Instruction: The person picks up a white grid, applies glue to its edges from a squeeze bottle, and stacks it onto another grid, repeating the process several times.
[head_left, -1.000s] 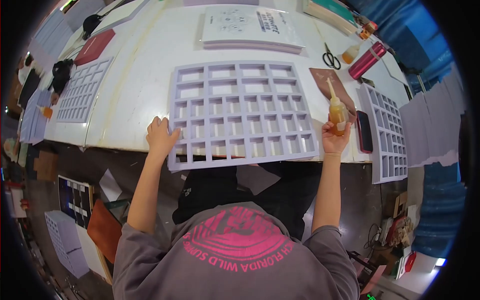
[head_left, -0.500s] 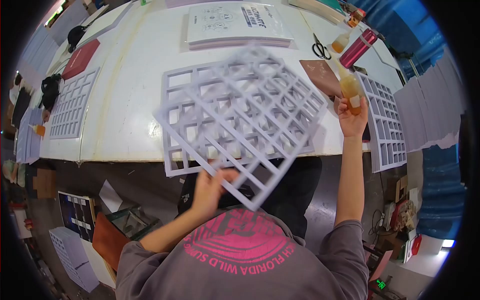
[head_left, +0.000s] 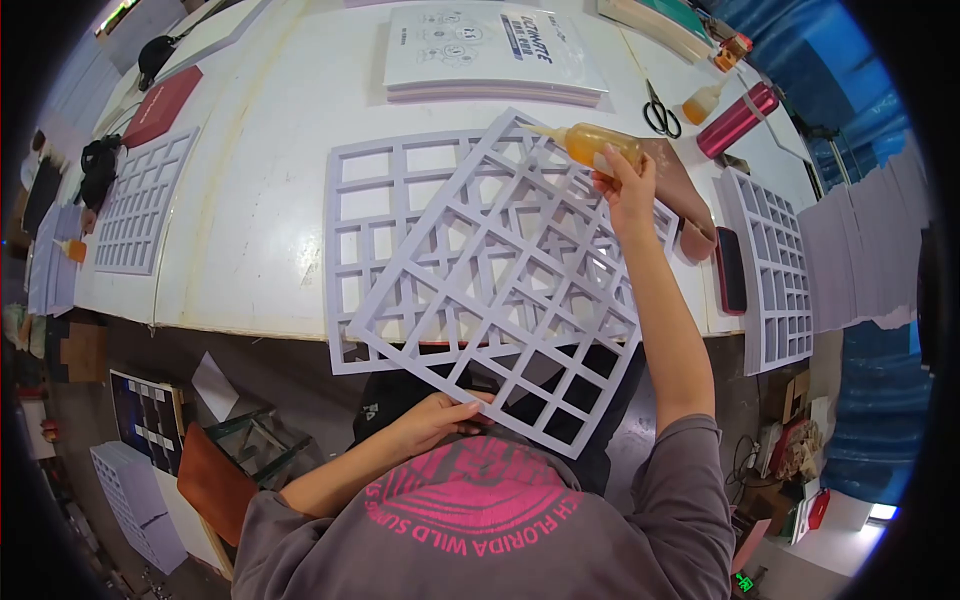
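A pale grid frame (head_left: 490, 325) slants over a second grid frame (head_left: 345, 250) on the table. My left hand (head_left: 445, 418) is closed on the slanted frame's lower edge, near my lap. In my right hand (head_left: 628, 185) is a clear bottle of amber liquid (head_left: 590, 146), lying nearly level above the frame's upper part, its thin nozzle pointing left near the top corner.
The white table (head_left: 240, 200) also bears a stack of printed sheets (head_left: 490, 50), scissors (head_left: 660, 112), a red flask (head_left: 738, 120), another amber bottle (head_left: 700, 103), a brown pouch (head_left: 675, 180), a phone (head_left: 731, 270) and grid frames at right (head_left: 775, 265) and left (head_left: 148, 200).
My right hand has brought the bottle left and tipped it from upright to nearly level over the frame. The held frame has turned and come lower, with my left hand still on its edge.
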